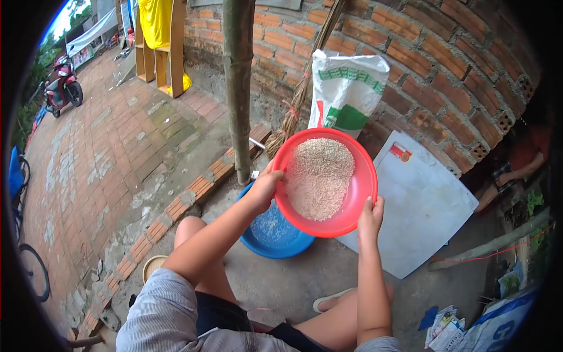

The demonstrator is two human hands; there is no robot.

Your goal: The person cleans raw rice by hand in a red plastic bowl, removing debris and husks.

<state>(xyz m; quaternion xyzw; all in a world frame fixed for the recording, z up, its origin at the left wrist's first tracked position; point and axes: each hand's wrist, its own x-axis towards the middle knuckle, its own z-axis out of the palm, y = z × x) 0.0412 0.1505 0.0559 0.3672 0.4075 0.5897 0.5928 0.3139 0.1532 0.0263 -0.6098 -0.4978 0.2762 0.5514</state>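
A red plastic basin (pixel 365 206) with pale grain (pixel 319 176) in it is held up in front of me. The grain lies toward its far and left side. My left hand (pixel 264 186) grips the left rim, and my right hand (pixel 370 222) grips the lower right rim, thumb on top. Partly hidden beneath it, a blue basin (pixel 275 249) stands on the ground with some pale bits inside. Just behind the red basin a white and green sack (pixel 350 88) leans near the brick wall.
A wooden post (pixel 238 88) rises beyond my left hand. A white board (pixel 419 205) lies to the right. A straw broom (pixel 287 126) leans at the wall. Another person (pixel 525 158) is at the far right. A motorbike (pixel 61 88) stands at the far left.
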